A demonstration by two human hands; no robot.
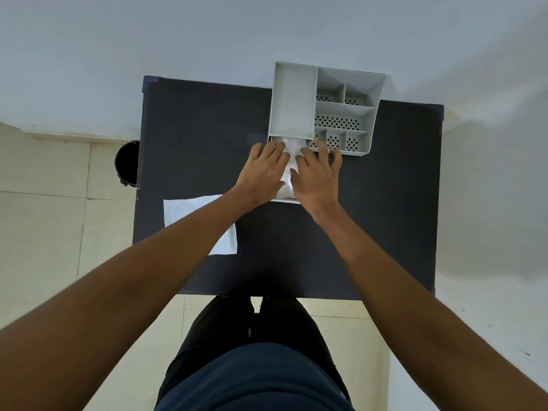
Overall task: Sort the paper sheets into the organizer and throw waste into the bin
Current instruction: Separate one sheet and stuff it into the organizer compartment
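Observation:
A grey multi-compartment organizer (292,105) stands at the far edge of the dark table (385,218). A white paper sheet (288,169) lies partly inside the low slot at the organizer's front left. My left hand (262,176) and my right hand (317,176) lie flat on this sheet, fingers spread and pointing toward the organizer. Most of the sheet is hidden under my hands. A second white sheet (184,212) rests flat on the table's left side, partly covered by my left forearm.
A black round bin (126,163) stands on the tiled floor just left of the table, half hidden by the table edge. A pale wall runs behind the table. My legs are at the table's near edge.

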